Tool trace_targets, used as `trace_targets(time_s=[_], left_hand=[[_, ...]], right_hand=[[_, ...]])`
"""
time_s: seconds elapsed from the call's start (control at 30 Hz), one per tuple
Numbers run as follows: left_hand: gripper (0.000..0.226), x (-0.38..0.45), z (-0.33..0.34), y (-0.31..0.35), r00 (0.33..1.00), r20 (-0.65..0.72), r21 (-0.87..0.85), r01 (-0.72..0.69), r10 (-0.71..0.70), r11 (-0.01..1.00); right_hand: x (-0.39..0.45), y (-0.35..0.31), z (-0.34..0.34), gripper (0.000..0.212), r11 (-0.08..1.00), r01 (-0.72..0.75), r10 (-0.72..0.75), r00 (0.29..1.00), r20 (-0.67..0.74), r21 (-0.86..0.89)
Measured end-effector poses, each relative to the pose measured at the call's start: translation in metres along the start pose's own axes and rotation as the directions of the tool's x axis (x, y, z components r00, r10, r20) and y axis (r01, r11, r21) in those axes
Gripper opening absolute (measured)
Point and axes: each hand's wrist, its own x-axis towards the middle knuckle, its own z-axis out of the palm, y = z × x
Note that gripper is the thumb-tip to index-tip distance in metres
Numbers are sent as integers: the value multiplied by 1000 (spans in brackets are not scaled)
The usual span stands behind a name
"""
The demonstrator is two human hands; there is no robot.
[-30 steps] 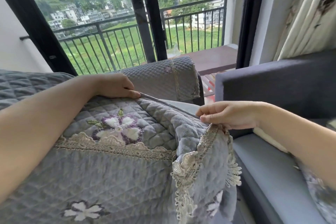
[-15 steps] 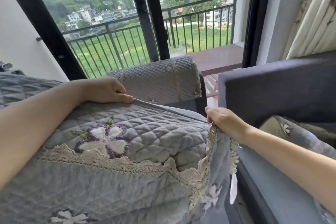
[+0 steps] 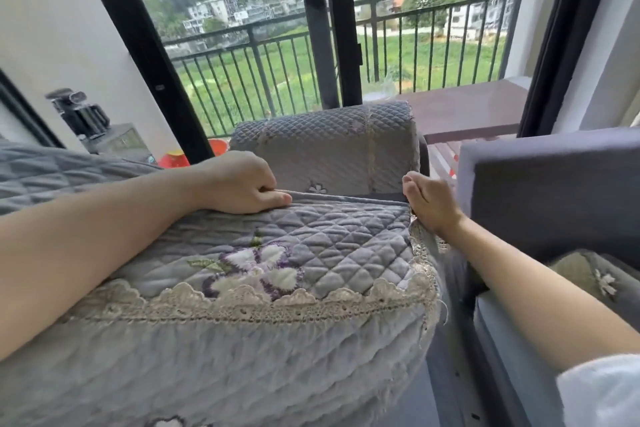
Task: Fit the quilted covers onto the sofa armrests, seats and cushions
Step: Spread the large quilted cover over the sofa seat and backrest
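A grey quilted cover [image 3: 311, 246] with a purple embroidered flower and cream lace trim lies spread over the sofa seat in front of me. My left hand [image 3: 242, 184] grips its far edge, fingers curled over the hem. My right hand [image 3: 429, 201] holds the cover's far right corner by the lace edge. Beyond it stands the sofa armrest [image 3: 329, 146], wrapped in its own quilted cover. A bare dark grey sofa section [image 3: 554, 191] rises on the right.
A covered cushion [image 3: 595, 277] lies at the right on the bare seat. Black door frames and a balcony railing [image 3: 415, 35] stand behind the armrest. A dark kettle [image 3: 81, 116] sits on a cabinet at left, with red items [image 3: 175, 159] on the floor.
Both hands have pulled the cover's far edge toward the armrest; the right corner, bunched a second ago, now lies flat and stretched. My view has shifted left.
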Motion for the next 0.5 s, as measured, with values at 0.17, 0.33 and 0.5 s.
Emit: trace_targets(time_s=[0.17,0.33,0.5], left_hand=[[54,10,4,4,999,47,90,19,-23,996],[55,6,4,-27,993,23,-75,120,-119,990],[45,6,4,-56,962,176,-343,257,-207,904]], right_hand=[[36,8,32,36,968,-174,147,977,155,180],[34,2,51,54,765,-501,266,818,510,405],[26,-8,53,62,735,-574,206,697,687,362]])
